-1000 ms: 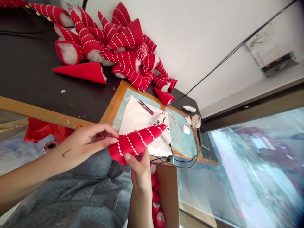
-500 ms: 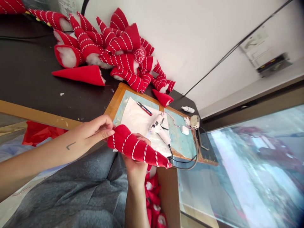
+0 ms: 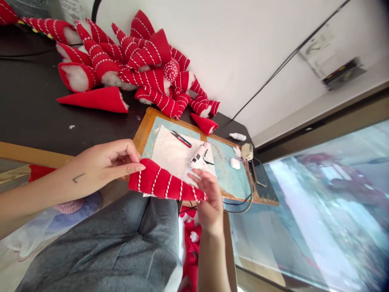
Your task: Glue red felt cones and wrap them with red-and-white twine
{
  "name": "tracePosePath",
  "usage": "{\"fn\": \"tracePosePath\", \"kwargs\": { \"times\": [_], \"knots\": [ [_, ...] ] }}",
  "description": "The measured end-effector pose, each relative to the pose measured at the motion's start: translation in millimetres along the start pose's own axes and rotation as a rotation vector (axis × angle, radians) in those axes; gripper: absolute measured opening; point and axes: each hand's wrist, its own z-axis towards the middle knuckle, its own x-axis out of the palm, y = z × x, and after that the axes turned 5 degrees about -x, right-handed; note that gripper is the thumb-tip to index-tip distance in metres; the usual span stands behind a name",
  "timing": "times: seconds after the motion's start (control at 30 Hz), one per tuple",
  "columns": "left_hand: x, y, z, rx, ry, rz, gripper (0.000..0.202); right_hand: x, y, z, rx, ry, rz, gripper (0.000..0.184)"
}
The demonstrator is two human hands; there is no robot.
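A red felt cone (image 3: 161, 181), wound with red-and-white twisted cord, lies nearly level across the middle of the view, its tip to the right. My left hand (image 3: 117, 160) pinches its wide end between thumb and fingers. Beside the narrow tip, my right hand (image 3: 209, 198) has its fingers stretched and apart; whether they touch the tip is hard to tell. Just beyond, a white glue gun (image 3: 199, 157) rests on a white sheet (image 3: 165, 152), partly behind my right fingers. Small thread snips (image 3: 181, 139) with a red-and-blue handle lie on that sheet.
Stuffed, corded red cones (image 3: 152, 52) are heaped on the dark table (image 3: 30, 117) against the wall. Plain cones lie in front. A wooden-framed board (image 3: 142, 129) carries the sheet. Cables and a white adapter (image 3: 247, 151) sit at right; a box (image 3: 230, 243) of red pieces stands below.
My right hand has moved from under the cone's middle to its tip, and its fingers have opened. The left hand keeps its pinch on the wide end. The whole view has shifted slightly.
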Motion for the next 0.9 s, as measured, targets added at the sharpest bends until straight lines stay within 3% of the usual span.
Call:
{"fn": "tracePosePath", "kwargs": {
  "times": [0.1, 0.17, 0.23, 0.3, 0.37, 0.43, 0.6, 0.67, 0.77, 0.9],
  "knots": [
    [-2.4, -4, 9, 0.079, -0.098, 0.069, 0.031, -4, 35, 24, -0.197, -0.002, -0.1, 0.049],
    [0.3, -6, 14, 0.161, -0.22, 0.11, 0.028, 8, 54, 38, -0.296, 0.0, -0.235, 0.045],
    [5.3, -6, 18, 0.191, -0.27, 0.113, 0.026, 28, 60, 48, -0.321, 0.043, -0.347, 0.04],
    [10.6, -2, 19, 0.162, -0.237, 0.108, 0.027, 51, 50, 57, -0.305, 0.154, -0.397, 0.039],
    [13.4, 5, 18, 0.132, -0.187, 0.109, 0.031, 71, 25, 65, -0.304, 0.29, -0.407, 0.036],
    [11.7, 12, 16, 0.109, -0.163, 0.13, 0.032, 85, -7, 71, -0.316, 0.388, -0.453, 0.019],
    [-12.2, 25, 16, -0.019, 0.007, 0.23, 0.034, 92, -62, 71, -0.311, 0.407, -0.63, 0.013],
    [-26.7, 28, 16, -0.067, 0.06, 0.261, 0.038, 91, -69, 69, -0.314, 0.388, -0.643, 0.01],
    [-47.1, 26, 12, -0.093, 0.018, 0.383, 0.044, 89, -69, 65, -0.268, 0.345, -0.573, 0.019],
    [-55.1, 16, 4, 0.046, -0.077, 0.464, 0.042, 91, -65, 62, -0.207, 0.328, -0.502, 0.023]
  ]
}}
